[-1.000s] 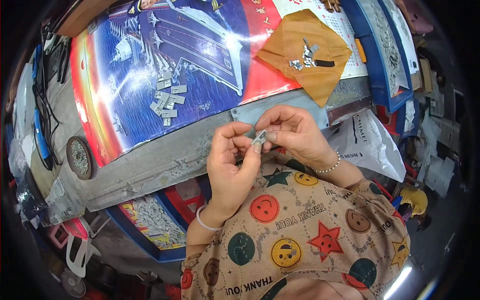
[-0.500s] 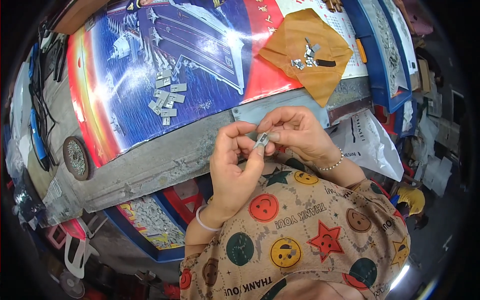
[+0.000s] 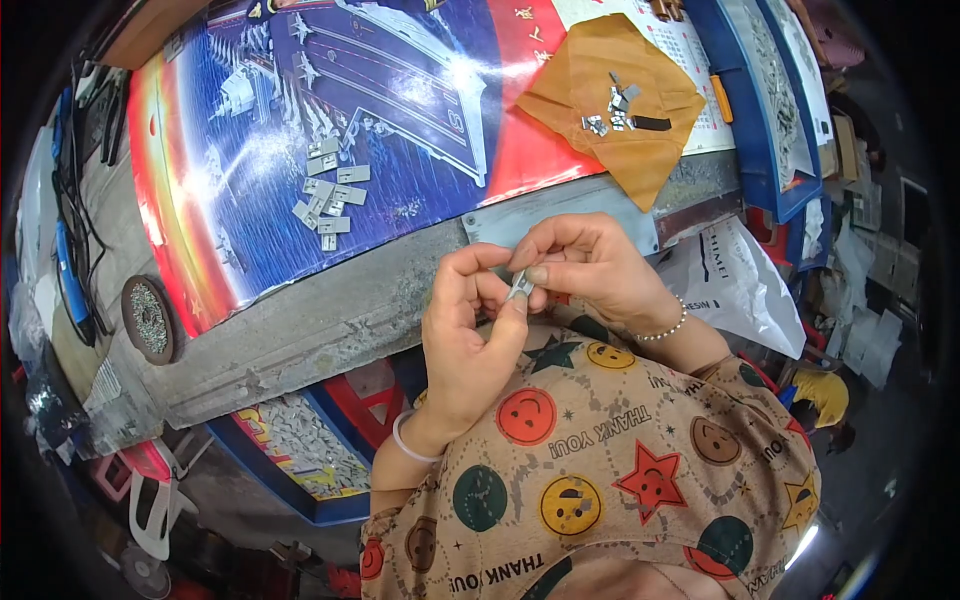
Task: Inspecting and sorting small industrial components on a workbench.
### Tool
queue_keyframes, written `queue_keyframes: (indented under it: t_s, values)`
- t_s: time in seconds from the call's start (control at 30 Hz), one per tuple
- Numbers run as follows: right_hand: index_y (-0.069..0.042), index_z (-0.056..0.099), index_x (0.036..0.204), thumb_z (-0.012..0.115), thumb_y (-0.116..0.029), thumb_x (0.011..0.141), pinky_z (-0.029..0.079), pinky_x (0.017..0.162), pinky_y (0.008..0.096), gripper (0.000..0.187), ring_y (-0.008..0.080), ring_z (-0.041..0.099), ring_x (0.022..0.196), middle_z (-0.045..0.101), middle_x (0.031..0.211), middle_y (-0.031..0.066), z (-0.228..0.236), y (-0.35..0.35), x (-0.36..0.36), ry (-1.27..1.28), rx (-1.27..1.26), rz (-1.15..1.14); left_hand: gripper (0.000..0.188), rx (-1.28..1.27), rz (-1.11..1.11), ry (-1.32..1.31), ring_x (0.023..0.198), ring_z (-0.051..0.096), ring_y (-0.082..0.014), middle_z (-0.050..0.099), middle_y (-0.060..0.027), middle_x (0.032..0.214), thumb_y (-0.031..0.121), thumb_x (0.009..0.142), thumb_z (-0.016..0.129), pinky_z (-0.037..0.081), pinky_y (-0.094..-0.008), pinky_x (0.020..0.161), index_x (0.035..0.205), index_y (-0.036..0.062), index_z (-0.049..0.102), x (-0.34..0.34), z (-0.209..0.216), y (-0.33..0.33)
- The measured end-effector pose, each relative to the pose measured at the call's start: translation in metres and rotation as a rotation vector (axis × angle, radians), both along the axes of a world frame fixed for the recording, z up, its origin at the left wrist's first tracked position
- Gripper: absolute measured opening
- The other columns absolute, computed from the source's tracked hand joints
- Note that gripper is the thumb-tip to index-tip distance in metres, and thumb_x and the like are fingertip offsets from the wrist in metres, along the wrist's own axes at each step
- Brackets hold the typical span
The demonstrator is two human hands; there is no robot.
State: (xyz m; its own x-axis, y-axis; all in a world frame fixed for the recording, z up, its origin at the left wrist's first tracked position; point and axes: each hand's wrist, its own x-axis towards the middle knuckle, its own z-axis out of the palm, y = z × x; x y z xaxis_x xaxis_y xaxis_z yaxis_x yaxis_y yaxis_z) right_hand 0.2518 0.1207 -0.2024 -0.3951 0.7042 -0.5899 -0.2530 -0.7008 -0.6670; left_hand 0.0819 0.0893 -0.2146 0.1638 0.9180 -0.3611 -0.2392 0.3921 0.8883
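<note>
Between my fingertips, just off the table's front edge, is a small grey rectangular part [image 3: 519,287]. My left hand [image 3: 470,330] pinches it from the near side, thumb on top. The right hand [image 3: 590,265] closes thumb and forefinger on its far end; whether a second small piece is in that pinch is hidden. Several similar grey parts [image 3: 322,202] lie in a loose cluster on the glossy poster [image 3: 420,225]. Small metal pieces [image 3: 619,112] and a dark strip rest on a brown paper sheet [image 3: 560,90] at the far right.
A round dish of tiny metal bits [image 3: 147,318] stands at the table's left. Blue bins of small parts flank the work: one bin [image 3: 765,165] at far right, another bin [image 3: 335,510] below the table. A white plastic bag [image 3: 745,300] hangs by my right forearm.
My right thumb and forefinger have shifted slightly on the grey part, covering more of its far end. The part has tilted a little. My left hand keeps nearly the same place.
</note>
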Motion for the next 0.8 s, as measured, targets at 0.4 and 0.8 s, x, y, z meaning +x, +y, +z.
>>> queue_keyframes:
  t_s: [0.4,0.8]
  values:
    - [0.004,0.062,0.098,0.057,0.003,0.085,0.053,0.067,0.022,0.013,0.0093,0.063,0.071,0.064,0.09,0.0052,-0.0008,-0.0023,-0.0059,-0.045,0.034,-0.024,0.037,0.101,0.02,0.137,0.061,0.05,-0.0063,0.053,-0.0011,0.069,-0.007,0.077,0.058,0.043,-0.0204,0.057,0.113,0.0012,0.049,0.0011,0.0021,-0.0021]
    - [0.004,0.06,0.098,0.056,0.003,0.086,0.053,0.068,0.0221,0.014,0.0082,0.062,0.071,0.063,0.09,0.0049,-0.0033,-0.003,-0.0081,-0.043,-0.006,-0.007,0.036,0.145,0.003,0.183,0.062,0.049,-0.0047,0.052,-0.0002,0.07,-0.008,0.079,0.057,0.041,-0.0188,0.057,0.113,0.0006,0.048,0.0001,-0.0016,-0.0026]
